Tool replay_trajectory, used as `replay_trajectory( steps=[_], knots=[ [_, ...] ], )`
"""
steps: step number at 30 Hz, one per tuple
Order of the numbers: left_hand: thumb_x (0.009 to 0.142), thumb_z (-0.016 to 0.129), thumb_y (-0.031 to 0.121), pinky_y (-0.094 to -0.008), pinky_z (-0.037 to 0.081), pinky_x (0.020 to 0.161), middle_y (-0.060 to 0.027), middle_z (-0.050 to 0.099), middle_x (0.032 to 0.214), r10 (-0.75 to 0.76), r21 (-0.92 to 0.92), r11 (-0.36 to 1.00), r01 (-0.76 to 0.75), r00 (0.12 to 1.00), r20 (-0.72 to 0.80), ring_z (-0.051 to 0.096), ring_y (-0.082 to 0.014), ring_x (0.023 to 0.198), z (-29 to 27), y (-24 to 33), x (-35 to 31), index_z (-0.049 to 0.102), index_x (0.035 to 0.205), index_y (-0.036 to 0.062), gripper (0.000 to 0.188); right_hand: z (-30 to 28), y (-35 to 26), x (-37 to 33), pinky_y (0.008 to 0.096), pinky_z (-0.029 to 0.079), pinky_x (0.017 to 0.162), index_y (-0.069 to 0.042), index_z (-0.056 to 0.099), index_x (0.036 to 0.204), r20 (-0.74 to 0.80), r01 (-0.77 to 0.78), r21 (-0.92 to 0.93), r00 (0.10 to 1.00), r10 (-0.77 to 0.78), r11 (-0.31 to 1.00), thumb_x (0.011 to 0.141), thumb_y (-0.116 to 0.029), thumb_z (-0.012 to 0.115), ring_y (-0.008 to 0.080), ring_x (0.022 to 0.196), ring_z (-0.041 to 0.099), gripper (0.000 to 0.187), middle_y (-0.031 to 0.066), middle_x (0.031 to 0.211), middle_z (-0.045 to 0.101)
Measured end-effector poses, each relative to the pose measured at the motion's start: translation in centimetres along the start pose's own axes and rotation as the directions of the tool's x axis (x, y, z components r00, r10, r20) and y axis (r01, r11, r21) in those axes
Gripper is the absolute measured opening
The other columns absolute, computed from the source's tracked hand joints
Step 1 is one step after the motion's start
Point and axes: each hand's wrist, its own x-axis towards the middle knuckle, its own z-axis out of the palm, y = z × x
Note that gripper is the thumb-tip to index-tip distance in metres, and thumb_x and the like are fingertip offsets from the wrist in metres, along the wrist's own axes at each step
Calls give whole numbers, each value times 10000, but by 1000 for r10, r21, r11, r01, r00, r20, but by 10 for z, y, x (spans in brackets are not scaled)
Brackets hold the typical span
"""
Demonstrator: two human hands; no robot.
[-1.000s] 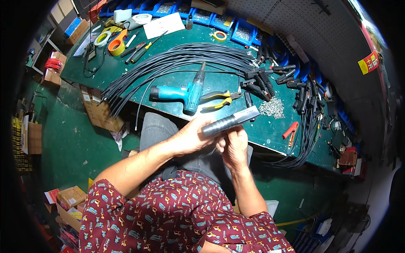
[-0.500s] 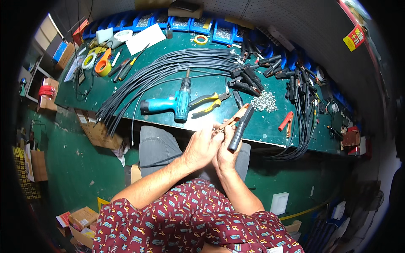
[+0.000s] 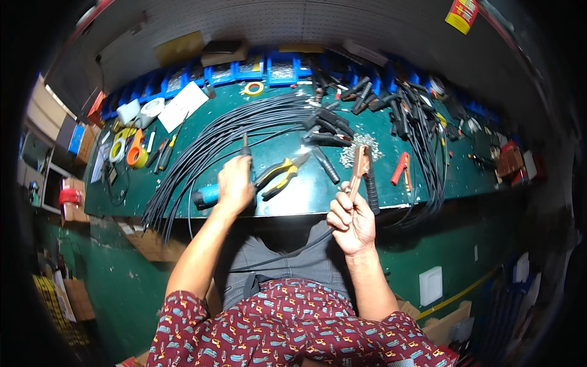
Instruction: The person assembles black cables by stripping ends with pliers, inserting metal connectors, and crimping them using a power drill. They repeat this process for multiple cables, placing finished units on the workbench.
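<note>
There is one drill (image 3: 206, 196) and one held clamp (image 3: 362, 158).

On my desk (image 3: 306, 203), left of the pliers (image 3: 291, 167) — my drill (image 3: 206, 196); right — small metal parts (image 3: 350, 156); farther behind, bins (image 3: 282, 71).

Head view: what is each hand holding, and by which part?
The right hand holds the copper-coloured clamp piece by its lower end. The left hand covers the drill around its middle; whether it grips it cannot be told.
</note>
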Motion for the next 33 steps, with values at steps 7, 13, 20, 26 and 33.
replay_trajectory(
  steps=[7, 13, 20, 26, 33],
  knots=[
    [682, 785, 46, -514, 417, 1038, -176, 604, 1235, -142, 238, 969, 65, 935, 325, 572, -376, 1193, -11, -43, -32, 393, 1480, 63, 890, 4, -2, -13, 242, 338, 508, -30, 555, 1305, 75, -84, -13, 994, 85, 996, 1090, -237, 486, 98, 567, 404, 307, 9, 726, 439],
    [732, 736, 67, -506, 486, 934, -232, 691, 1174, -187, -56, 976, 210, 941, 283, 646, -401, 1115, -52, -31, -41, 533, 1343, 44, 644, 5, 4, -14, 238, 334, 514, -38, 542, 1321, 20, -96, -207, 995, 102, 974, 1092, -276, 499, 90, 550, 408, 334, 16, 709, 479],
    [886, 784, 285, -339, 543, 815, -81, 700, 924, -238, -772, 193, 605, 793, 561, 667, -198, 846, -113, 11, -120, 650, 1196, -6, 445, 11, 13, -8, 233, 333, 503, -33, 544, 1322, 6, -145, -218, 989, 150, 965, 1092, -276, 494, 89, 549, 415, 338, 15, 698, 482],
    [839, 822, 487, -385, 528, 756, -88, 608, 782, -63, -790, -157, 592, 793, 607, 607, -228, 756, -115, 52, -135, 623, 1146, -66, 663, 22, 24, -6, 242, 343, 516, -48, 542, 1357, -32, -191, -235, 981, 189, 953, 1108, -283, 450, 88, 523, 423, 355, 8, 683, 496],
    [860, 804, 492, -389, 527, 759, -85, 608, 773, -51, -782, -156, 603, 786, 616, 610, -230, 752, -108, 47, -136, 624, 1139, -66, 649, 28, 24, -10, 248, 338, 525, -50, 546, 1359, -61, -224, -279, 975, 216, 934, 1111, -288, 432, 91, 518, 404, 362, 13, 664, 493]
  ],
)
